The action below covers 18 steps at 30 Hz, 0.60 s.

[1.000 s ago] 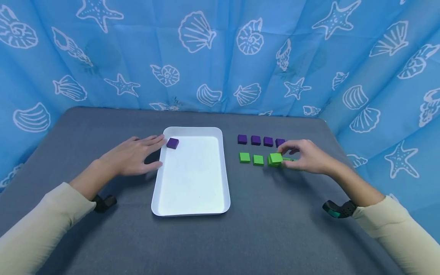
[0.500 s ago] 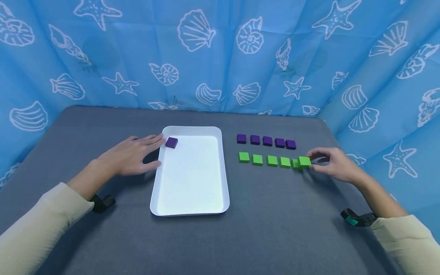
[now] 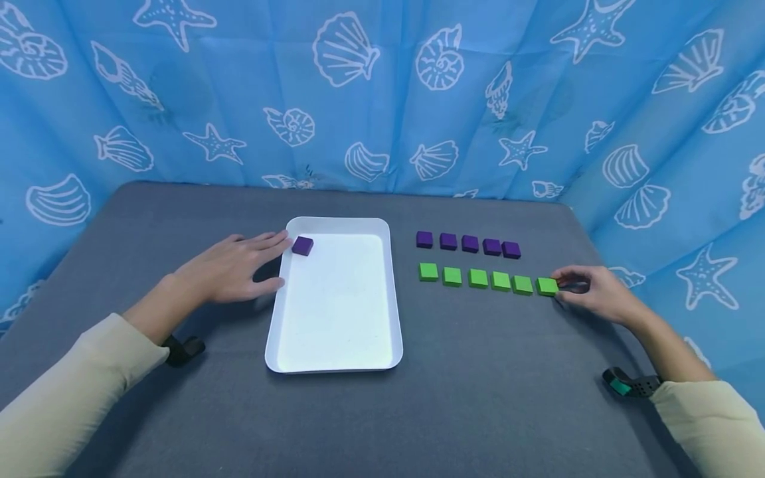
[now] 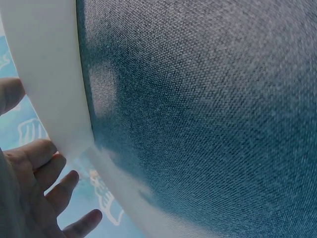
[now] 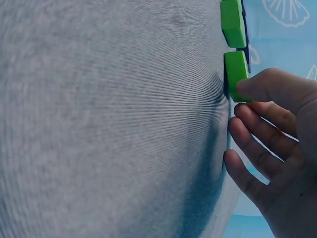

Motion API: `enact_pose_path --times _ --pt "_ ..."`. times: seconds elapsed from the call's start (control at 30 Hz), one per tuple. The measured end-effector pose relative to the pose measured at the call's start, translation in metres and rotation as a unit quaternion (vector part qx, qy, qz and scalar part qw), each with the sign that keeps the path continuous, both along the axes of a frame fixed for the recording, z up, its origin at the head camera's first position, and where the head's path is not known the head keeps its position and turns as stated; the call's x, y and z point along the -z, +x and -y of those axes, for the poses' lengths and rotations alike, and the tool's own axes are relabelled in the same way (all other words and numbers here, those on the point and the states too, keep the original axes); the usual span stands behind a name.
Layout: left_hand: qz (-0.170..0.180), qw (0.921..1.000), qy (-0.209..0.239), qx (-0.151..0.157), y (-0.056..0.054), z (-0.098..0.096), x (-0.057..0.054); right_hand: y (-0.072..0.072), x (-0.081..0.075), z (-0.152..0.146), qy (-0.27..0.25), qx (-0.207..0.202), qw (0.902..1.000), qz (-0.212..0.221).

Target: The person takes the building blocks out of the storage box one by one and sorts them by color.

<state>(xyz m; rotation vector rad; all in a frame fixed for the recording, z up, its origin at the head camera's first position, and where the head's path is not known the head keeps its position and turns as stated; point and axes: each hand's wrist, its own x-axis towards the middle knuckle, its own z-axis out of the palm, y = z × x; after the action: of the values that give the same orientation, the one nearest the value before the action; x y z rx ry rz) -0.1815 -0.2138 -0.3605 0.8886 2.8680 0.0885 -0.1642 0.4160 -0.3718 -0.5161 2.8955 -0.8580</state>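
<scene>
My right hand (image 3: pixel 597 292) pinches a green block (image 3: pixel 546 287) at the right end of a row of several green blocks (image 3: pixel 477 278). In the right wrist view the thumb (image 5: pixel 265 89) lies on the near side of that block, which sits down at the tabletop, while the other fingers are spread below it. My left hand (image 3: pixel 236 271) touches the left rim of a white tray (image 3: pixel 335 365), fingers extended and thumb apart. Its fingertips also show against the tray's outer wall (image 4: pixel 47 59) in the left wrist view. Inside the tray's far left corner sits one purple block (image 3: pixel 302 246).
Behind the green row stands a row of several purple blocks (image 3: pixel 469 243). A grey cloth-like surface covers the table (image 3: pixel 466 398). Along its back and right hangs a blue curtain (image 3: pixel 382 99) with white seashell patterns.
My right hand has carried a green block rightward past the others and set it down at the row's right end, uncovering the rows. My left hand stays at the tray.
</scene>
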Motion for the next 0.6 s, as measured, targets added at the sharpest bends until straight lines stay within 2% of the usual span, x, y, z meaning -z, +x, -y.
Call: enact_pose_path --times 0.17,0.4,0.6 --pt "0.0 1.0 -0.001 -0.002 0.001 0.0 -0.001 -0.005 -0.001 0.001 0.028 -0.004 0.9995 0.015" --pt "0.001 1.0 -0.004 0.001 0.0 -0.001 0.0 -0.011 -0.007 0.005 0.042 -0.001 0.996 0.079" --pt "0.0 1.0 0.0 -0.002 0.0 -0.001 0.0 -0.018 -0.022 0.016 0.071 -0.031 0.9922 0.098"
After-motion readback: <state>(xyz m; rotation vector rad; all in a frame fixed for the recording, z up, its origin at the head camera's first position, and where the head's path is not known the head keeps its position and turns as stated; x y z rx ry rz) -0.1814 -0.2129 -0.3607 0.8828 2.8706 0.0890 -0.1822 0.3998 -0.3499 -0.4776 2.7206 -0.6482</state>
